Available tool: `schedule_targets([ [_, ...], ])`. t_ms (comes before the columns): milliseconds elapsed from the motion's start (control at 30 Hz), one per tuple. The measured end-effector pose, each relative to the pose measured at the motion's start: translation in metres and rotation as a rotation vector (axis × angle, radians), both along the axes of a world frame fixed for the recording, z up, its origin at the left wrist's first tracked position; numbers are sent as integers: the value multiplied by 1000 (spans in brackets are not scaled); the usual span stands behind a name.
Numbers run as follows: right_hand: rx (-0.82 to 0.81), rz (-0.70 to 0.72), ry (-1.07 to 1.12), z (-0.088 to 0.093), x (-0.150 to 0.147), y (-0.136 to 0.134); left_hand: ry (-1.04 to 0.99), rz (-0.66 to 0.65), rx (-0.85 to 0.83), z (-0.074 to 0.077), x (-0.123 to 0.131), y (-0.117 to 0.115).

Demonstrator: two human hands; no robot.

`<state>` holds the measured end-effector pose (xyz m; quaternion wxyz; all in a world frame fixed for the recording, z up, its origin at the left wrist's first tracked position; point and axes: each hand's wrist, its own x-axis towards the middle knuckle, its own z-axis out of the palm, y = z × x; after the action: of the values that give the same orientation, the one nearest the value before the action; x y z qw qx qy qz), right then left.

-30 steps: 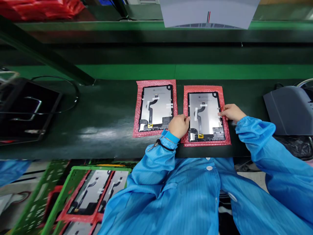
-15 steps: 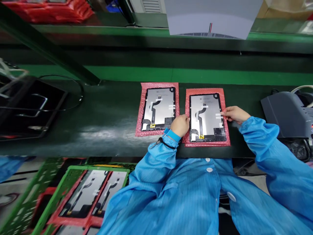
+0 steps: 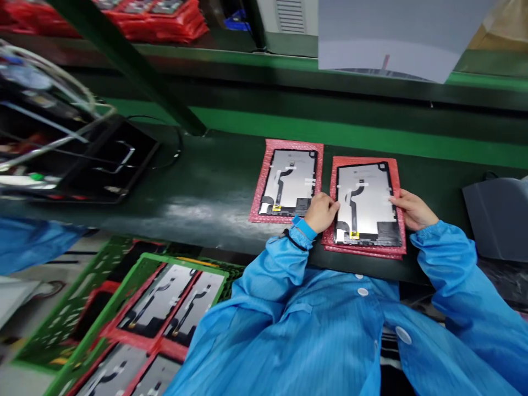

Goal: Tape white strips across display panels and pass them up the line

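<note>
In the head view, a tablet screen panel [image 3: 365,206] lies flat on pink bubble wrap [image 3: 363,250] on the worktop [image 3: 198,220]. It looks thin, stiff and light, but it could crack, and its shiny back may slip, so its long sides seem the best place to hold. It sits between the left hand [image 3: 322,213] and right hand [image 3: 413,210]. Their fingers [image 3: 333,206] touch those sides, curled a little; I cannot tell if they squeeze.

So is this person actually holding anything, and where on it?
Yes, it looks like one tablet-sized display panel, held by its two long side edges: the left hand on one, the right hand on the other.
</note>
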<state>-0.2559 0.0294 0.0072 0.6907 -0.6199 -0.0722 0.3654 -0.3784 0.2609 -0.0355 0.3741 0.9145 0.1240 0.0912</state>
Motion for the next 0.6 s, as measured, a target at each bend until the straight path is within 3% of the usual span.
schedule_targets([
  [67,-39,12,-55,14,-1,3,-36,52,-145,7,-2,0],
  [167,-66,63,-146,38,2,22,-95,134,-516,23,-9,10],
  [233,-27,108,-201,52,5,48,-114,184,-753,36,-15,27],
  [300,54,138,-251,67,8,82,-144,228,-890,52,-20,53],
  [467,195,208,-363,101,6,173,-347,309,-909,86,-29,134],
  [533,193,222,-372,103,3,198,-337,330,-912,86,-32,158],
  [600,158,221,-339,91,-1,214,-279,346,-906,75,-37,172],
])
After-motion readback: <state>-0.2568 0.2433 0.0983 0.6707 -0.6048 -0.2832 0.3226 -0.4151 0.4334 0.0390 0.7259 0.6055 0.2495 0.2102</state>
